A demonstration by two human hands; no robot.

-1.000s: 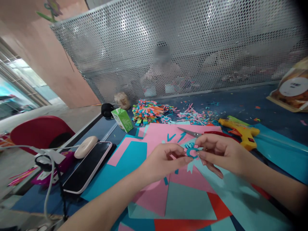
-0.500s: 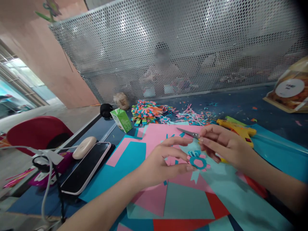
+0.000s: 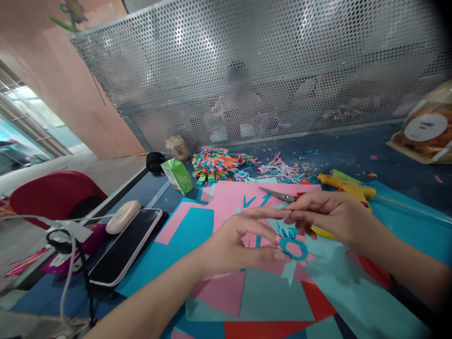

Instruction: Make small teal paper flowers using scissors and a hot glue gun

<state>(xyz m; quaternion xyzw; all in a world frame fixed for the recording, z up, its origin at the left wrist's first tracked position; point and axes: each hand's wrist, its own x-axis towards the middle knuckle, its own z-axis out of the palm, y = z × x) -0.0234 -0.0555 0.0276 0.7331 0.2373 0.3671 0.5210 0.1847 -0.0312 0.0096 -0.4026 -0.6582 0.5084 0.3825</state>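
My left hand point(image 3: 233, 242) holds a small paper rosette point(image 3: 300, 252) between thumb and fingers. The rosette has a blue ring, a pink centre and edge, blue loops on top and a pale blue ribbon tail below. Pinched together, the fingertips of my right hand point(image 3: 328, 212) meet my left index fingertip above the rosette. Whatever they may hold is hidden. Just beyond them, scissors point(image 3: 275, 193) lie on the pink paper point(image 3: 229, 200), with the handles partly covered by my right hand. Small blue paper strips point(image 3: 249, 201) are scattered there.
A yellow glue gun point(image 3: 349, 187) lies behind my right hand. Paper flowers point(image 3: 213, 162) and shreds point(image 3: 280, 168) sit farther back, before a perforated metal screen point(image 3: 169, 70) with a person behind. Left are a green carton point(image 3: 178, 176) and a phone point(image 3: 127, 247); a snack bag point(image 3: 425, 129) stands right.
My right fingers have moved left and down onto my left index fingertip, showing more of the scissors. The rosette has shifted slightly right and down in my left hand.
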